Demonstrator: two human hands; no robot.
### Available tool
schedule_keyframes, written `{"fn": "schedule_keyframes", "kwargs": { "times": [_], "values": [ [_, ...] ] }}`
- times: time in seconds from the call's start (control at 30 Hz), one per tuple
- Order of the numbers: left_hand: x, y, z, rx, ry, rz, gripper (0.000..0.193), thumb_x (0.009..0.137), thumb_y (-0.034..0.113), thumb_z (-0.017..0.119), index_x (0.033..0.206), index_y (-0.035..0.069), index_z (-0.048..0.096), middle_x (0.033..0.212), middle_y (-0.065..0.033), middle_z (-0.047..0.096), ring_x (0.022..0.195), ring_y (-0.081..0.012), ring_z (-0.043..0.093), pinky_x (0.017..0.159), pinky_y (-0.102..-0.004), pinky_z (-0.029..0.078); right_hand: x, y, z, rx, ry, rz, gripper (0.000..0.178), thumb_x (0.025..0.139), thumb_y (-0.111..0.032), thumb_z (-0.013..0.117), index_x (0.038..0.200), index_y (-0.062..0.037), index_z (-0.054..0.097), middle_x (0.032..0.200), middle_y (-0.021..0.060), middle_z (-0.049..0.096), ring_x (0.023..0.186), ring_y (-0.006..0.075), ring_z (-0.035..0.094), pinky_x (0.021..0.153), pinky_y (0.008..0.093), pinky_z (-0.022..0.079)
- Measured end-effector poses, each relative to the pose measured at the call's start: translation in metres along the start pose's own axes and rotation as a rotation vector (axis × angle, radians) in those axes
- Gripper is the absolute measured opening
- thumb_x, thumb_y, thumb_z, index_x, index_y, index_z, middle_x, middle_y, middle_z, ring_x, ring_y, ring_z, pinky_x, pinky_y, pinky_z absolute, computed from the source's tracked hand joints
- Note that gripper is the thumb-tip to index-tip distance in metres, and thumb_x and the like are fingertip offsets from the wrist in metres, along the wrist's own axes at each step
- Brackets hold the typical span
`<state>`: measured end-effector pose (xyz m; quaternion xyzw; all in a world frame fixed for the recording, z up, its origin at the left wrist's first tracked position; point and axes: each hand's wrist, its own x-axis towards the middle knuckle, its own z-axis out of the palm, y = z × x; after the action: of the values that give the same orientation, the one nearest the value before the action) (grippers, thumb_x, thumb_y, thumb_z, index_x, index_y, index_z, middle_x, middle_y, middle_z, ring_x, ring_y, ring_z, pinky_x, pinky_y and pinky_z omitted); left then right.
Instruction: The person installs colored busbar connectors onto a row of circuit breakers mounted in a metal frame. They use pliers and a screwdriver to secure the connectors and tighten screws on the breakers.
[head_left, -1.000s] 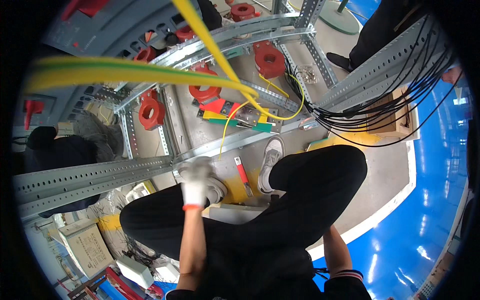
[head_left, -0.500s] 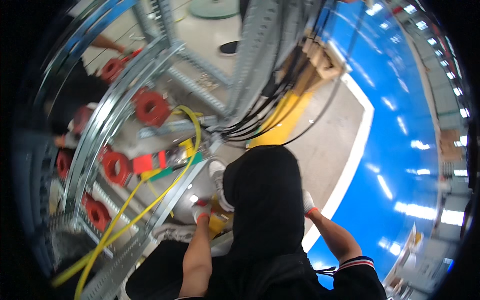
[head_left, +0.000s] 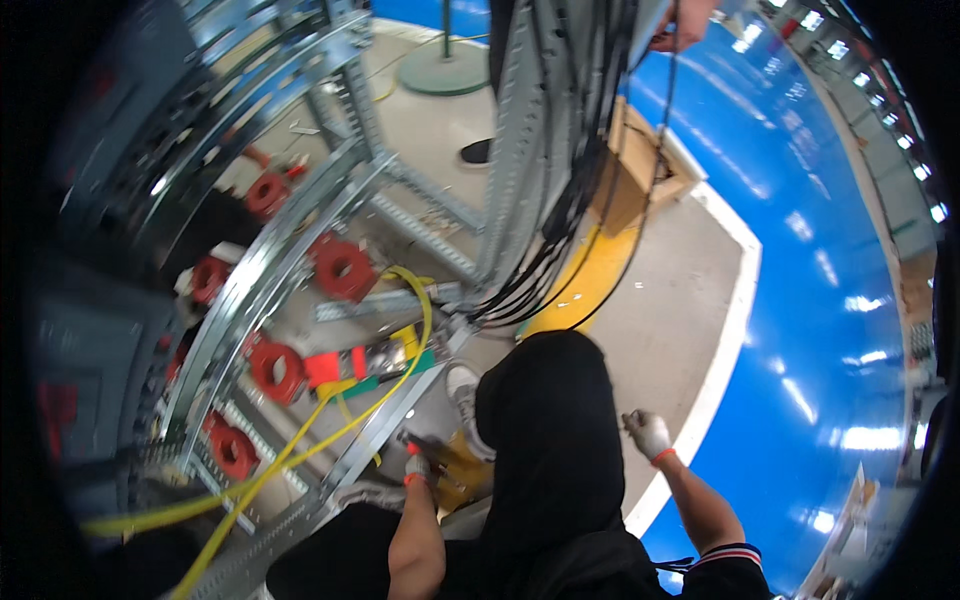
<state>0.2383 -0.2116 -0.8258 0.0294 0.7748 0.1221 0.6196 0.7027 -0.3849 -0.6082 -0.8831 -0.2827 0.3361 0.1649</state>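
My left hand [head_left: 416, 466], in a white glove with a red cuff, is low beside my left knee, at a small red-handled tool [head_left: 408, 441] and a yellow object [head_left: 462, 472] on the floor. Its fingers are largely hidden, so its grip is unclear. My right hand [head_left: 647, 434], also white-gloved, is raised in the air to the right of my black-trousered knee [head_left: 545, 420], fingers curled with nothing in them. A yellow-green cable [head_left: 420, 320] loops from the metal frame down past my left hand.
Perforated metal rails [head_left: 262, 290] carry several red ring-shaped parts [head_left: 343, 268]. A black cable bundle [head_left: 565, 200] hangs down an upright rail. A wooden box [head_left: 640, 150] stands behind it, another person's hand [head_left: 686, 24] at the top. Blue floor [head_left: 830, 300] lies right.
The view has swung further left and up. My right hand has lifted away from my knee into the air. My left hand stays low by the tool.
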Motion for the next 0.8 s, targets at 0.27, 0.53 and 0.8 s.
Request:
{"fn": "schedule_keyframes", "kwargs": {
  "times": [0.27,0.53,0.8],
  "values": [
    [-0.176,0.091,-0.072,-0.272,-0.715,0.113,0.018,0.094,0.014,0.049,0.105,0.002,0.056,0.077,-0.0035,0.055,0.062,-0.0122,0.051,0.056,-0.0259,0.045,0.004,-0.157,-0.087,-0.105,0.241,-0.523,0.032,0.098,-0.029,0.068,0.088,0.0014,0.067,0.062,0.0248,0.050,0.050,0.0307,0.044,0.052,0.0430,0.042],
    [-0.387,0.080,-0.132,-0.137,-0.636,0.665,0.035,0.094,0.015,0.061,0.122,-0.006,0.057,0.083,-0.0091,0.064,0.047,-0.0141,0.054,0.037,-0.0282,0.040,-0.123,-0.287,-0.166,-0.102,0.217,-0.792,0.020,0.094,-0.016,0.069,0.085,0.0023,0.065,0.058,0.0167,0.046,0.052,0.0176,0.042,0.052,0.0361,0.041],
    [-0.517,0.062,-0.176,0.230,-0.615,1.046,0.050,0.087,0.019,0.065,0.129,-0.009,0.060,0.093,-0.0106,0.071,0.068,-0.0127,0.062,0.058,-0.0262,0.049,-0.237,-0.397,-0.148,0.054,-0.382,-1.231,0.028,0.093,-0.019,0.074,0.115,-0.0010,0.071,0.096,0.0141,0.075,0.085,0.0196,0.071,0.080,0.0328,0.055]
  ]
}}
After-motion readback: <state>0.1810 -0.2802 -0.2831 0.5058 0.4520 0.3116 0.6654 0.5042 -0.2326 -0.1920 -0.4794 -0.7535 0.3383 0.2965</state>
